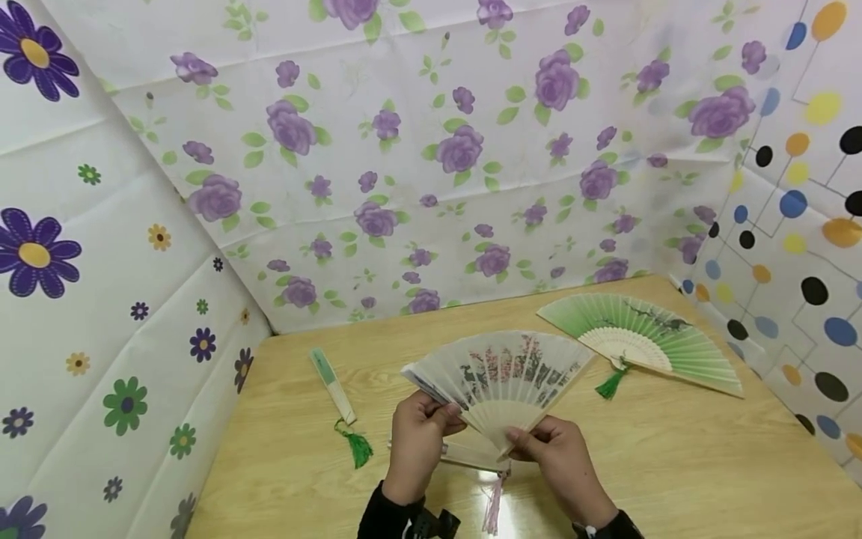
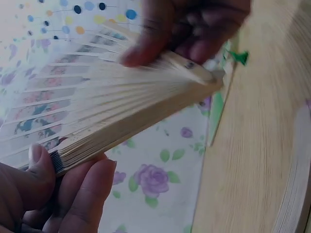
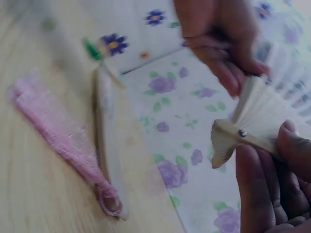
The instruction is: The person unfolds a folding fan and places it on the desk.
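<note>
Between my hands a white folding fan (image 1: 518, 367), printed with pink blossoms and dark shapes, is spread partway. My left hand (image 1: 417, 445) pinches its left side, where several ribs are still stacked together, as the left wrist view shows. My right hand (image 1: 562, 460) grips the right outer rib close to the pivot, thumb on top. The metal pivot pin (image 3: 242, 133) shows in the right wrist view. Under the held fan, a folded pale fan (image 1: 471, 455) with a pink tassel (image 1: 494, 505) lies on the table, partly hidden by my left hand.
On the wooden table (image 1: 289, 479), a folded green fan (image 1: 333, 385) with a green tassel (image 1: 360, 449) lies at left. A spread green fan (image 1: 646, 337) lies at the back right. Patterned sheets (image 1: 431, 187) enclose the table's back and sides.
</note>
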A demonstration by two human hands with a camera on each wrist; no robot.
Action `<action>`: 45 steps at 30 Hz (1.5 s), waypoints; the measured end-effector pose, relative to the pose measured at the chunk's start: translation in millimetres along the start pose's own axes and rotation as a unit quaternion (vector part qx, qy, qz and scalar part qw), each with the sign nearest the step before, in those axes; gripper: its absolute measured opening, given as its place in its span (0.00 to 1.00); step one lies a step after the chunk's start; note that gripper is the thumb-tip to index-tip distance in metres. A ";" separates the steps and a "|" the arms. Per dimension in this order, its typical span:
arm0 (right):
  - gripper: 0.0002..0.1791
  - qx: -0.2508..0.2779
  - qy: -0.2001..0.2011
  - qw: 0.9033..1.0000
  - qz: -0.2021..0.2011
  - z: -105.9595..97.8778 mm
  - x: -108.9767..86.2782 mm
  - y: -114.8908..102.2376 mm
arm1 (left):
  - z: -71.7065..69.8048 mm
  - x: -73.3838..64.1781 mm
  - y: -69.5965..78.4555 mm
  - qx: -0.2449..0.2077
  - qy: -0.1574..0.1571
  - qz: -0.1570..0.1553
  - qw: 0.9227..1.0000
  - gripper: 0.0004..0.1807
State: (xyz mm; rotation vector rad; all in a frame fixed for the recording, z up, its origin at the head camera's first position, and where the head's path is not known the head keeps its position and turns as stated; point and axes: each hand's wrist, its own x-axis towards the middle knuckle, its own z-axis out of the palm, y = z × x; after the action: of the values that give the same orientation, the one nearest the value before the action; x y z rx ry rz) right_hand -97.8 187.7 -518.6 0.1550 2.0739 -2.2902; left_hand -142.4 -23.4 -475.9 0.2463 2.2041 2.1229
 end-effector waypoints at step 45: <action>0.20 0.129 0.161 0.978 0.014 26.9 -2.6 20.4 | 2.6 4.6 -25.1 -0.175 0.063 -0.067 0.980 0.10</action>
State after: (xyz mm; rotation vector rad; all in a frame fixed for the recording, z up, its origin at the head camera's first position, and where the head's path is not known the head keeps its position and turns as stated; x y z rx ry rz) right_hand -94.2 158.8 -535.9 0.5984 1.8668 -2.6571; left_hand -148.1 -20.9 -500.8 -0.0587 1.7962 2.4522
